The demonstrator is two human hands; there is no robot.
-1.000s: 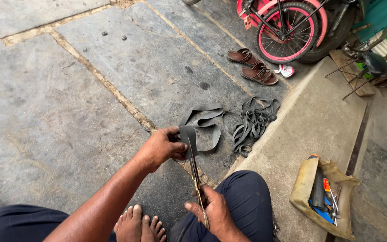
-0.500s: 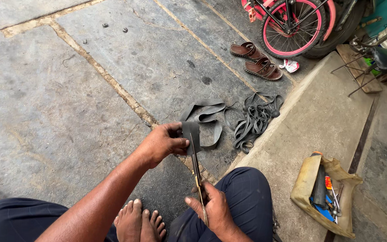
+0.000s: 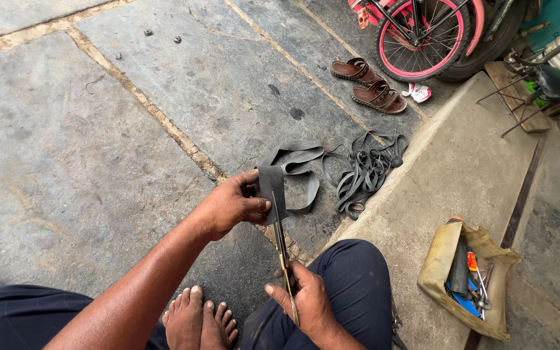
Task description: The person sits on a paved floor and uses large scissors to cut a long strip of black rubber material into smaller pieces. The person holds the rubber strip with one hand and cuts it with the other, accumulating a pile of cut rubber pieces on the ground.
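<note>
Head view: a strip (image 3: 272, 189) of black rubber is held up off the stone floor (image 3: 66, 149) by the left hand (image 3: 231, 206), with the thumb pressed on its near face and the fingers curled behind, so that it is pinched flat and kept taut for the blades. Scissors (image 3: 282, 249) are gripped by the right hand (image 3: 306, 299), which rests by the right knee (image 3: 351, 272); the fingers are closed round the handles, and the blades run up toward twelve o'clock with their tips at the strip's lower edge. Whether the blades are parted cannot be told. The strip is thus held edge-on to the scissors, apparently so that a straight cut can be made along it.

The strip is matt, dark grey, flat and limp; its far end trails in a loose loop (image 3: 299, 168) onto the floor at about one o'clock from the left hand. A tangle of thinner bands (image 3: 364, 172) lies just beyond, at two o'clock, against the raised step (image 3: 448, 168).

Bare feet (image 3: 197, 321) are tucked below the hands at six o'clock. An open tool bag (image 3: 468, 279) sits on the step at three o'clock, within reach. Sandals (image 3: 367, 81) and a pink-rimmed wheel (image 3: 422, 29) are seen well apart, at one o'clock.
</note>
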